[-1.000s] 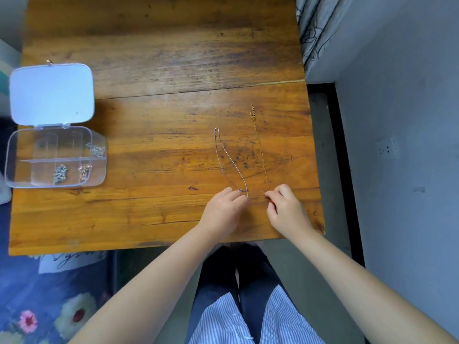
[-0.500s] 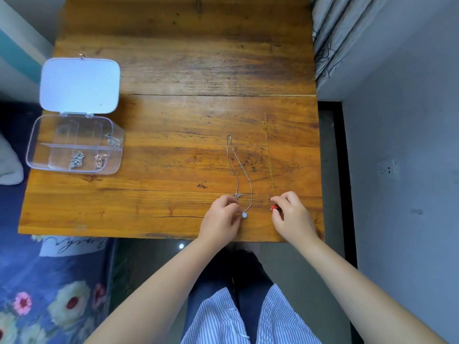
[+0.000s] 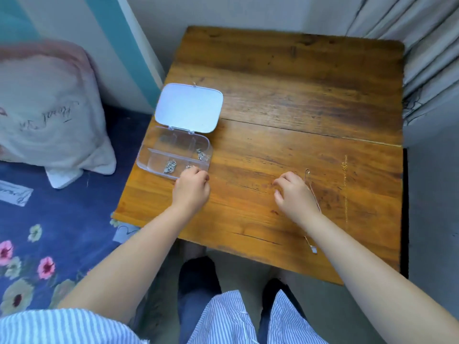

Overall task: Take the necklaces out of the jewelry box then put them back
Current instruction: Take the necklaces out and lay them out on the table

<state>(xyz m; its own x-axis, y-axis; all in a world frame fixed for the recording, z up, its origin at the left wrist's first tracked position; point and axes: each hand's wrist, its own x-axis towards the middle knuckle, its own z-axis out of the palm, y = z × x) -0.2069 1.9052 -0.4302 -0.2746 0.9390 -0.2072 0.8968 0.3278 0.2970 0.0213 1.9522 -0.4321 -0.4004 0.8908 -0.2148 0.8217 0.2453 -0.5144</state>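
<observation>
The clear plastic jewelry box [image 3: 151,157] stands open at the table's left edge, its lid [image 3: 188,108] laid back. Small silver chains [image 3: 171,166] lie bunched in its near compartments, another chain [image 3: 202,155] at its right side. My left hand [image 3: 191,188] rests at the box's near right corner, fingers curled over the rim and fingertips hidden. My right hand [image 3: 295,194] hovers over the table with loosely spread fingers and holds nothing. A silver necklace [image 3: 313,244] lies stretched out beside it, partly under my wrist. A gold necklace [image 3: 345,184] lies straight further right.
The wooden table [image 3: 285,95] has a seam across its middle. A pillow [image 3: 49,108] and a blue flowered bedspread [image 3: 49,232] lie to the left. Curtains [image 3: 427,58] hang at the right, a wall behind.
Both hands let go of the two necklaces' ends and moved left. My left hand went to the box; my right hand lifted off the gold necklace. The view swung left.
</observation>
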